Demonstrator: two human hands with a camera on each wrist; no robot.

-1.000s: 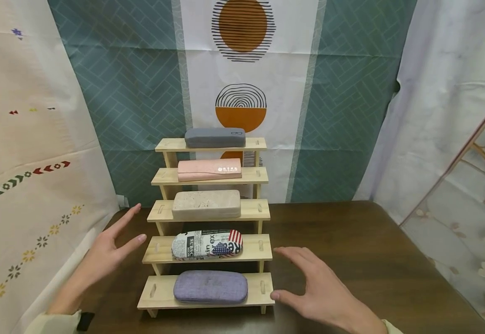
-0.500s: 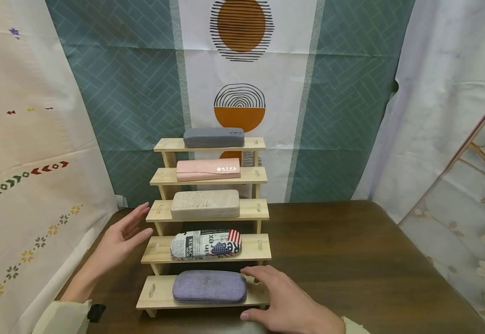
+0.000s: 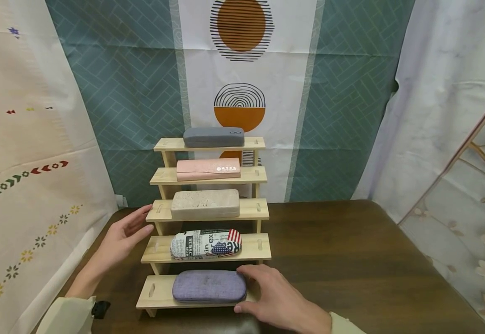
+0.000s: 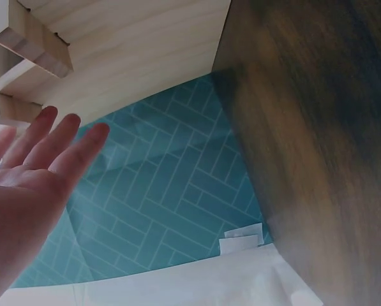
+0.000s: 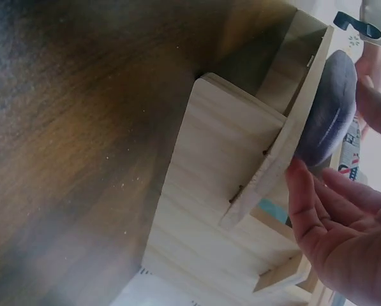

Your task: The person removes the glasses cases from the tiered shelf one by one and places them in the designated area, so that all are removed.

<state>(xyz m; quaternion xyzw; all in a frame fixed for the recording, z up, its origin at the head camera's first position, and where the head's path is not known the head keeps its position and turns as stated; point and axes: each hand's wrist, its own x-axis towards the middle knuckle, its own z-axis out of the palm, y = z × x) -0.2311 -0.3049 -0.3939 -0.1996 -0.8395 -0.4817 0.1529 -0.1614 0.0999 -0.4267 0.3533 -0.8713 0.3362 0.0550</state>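
The head camera looks forward and down from above, farthest off, taking in the whole stepped rack (image 3: pixel 250 248) left of centre. The left wrist camera sits close behind the left grip (image 4: pixel 27 197), turned sideways, sharing the green hanging (image 4: pixel 171 172) with the head view. The right wrist camera, low and tilted, shares the purple case (image 5: pixel 327 115), at its upper right.

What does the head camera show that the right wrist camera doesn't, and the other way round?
Only the head view shows the grey case at the top and the pink case just below it. Only the right wrist view shows a wooden panel with a rounded corner. Both show the purple case, the right hand and the dark table.
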